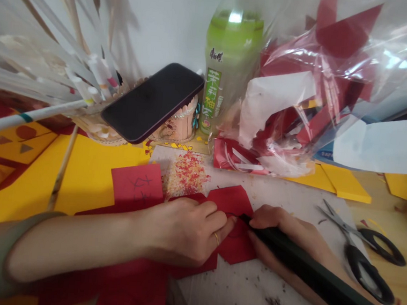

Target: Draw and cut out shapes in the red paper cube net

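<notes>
My left hand (197,232) is closed over a many-sided piece of red paper (238,197), its fingertips pressed together on the paper. Dark curved lines show faintly on that piece. From the right, my right hand (289,225) grips a long black tool (304,261) with a narrow tip; its exact kind does not show. The tip touches or hovers just over the red paper, close to my left fingertips. More red paper (132,288) lies under my left forearm, and a red square (136,182) with dark handwriting lies behind it.
Black-handled scissors (365,240) lie open at right. Paper crumbs (189,172) are heaped on the grey work mat (209,294). Behind stand a green drink bottle (233,46), a clear bag of red scraps (298,108) and a phone (154,101) resting on decorated pots. Yellow paper (93,167) lies left.
</notes>
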The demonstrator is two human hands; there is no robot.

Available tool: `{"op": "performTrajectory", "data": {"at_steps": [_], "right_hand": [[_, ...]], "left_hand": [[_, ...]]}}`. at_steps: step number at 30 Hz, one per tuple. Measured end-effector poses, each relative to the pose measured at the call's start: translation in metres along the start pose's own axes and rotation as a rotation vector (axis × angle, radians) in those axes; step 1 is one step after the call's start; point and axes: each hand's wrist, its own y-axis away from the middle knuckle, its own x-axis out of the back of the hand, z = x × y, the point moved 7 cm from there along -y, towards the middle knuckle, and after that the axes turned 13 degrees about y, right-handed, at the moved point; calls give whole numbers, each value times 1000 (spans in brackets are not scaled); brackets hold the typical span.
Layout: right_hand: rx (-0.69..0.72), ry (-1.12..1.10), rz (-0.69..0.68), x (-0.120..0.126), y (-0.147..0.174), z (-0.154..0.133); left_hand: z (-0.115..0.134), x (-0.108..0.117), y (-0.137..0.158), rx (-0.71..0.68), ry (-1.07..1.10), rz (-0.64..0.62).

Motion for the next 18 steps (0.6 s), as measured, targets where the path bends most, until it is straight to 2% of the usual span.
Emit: {"op": "performTrajectory", "data": {"at_steps": [9, 15, 18], "right_hand": [[1, 14, -5, -1, 1, 0], [115, 44, 13, -2, 2, -11], [126, 3, -43, -4, 3, -14]], "left_hand": [[0, 2, -1, -9, -25, 5], [1, 3, -1, -7, -49, 11], [1, 3, -2, -16, -59, 10]]}}
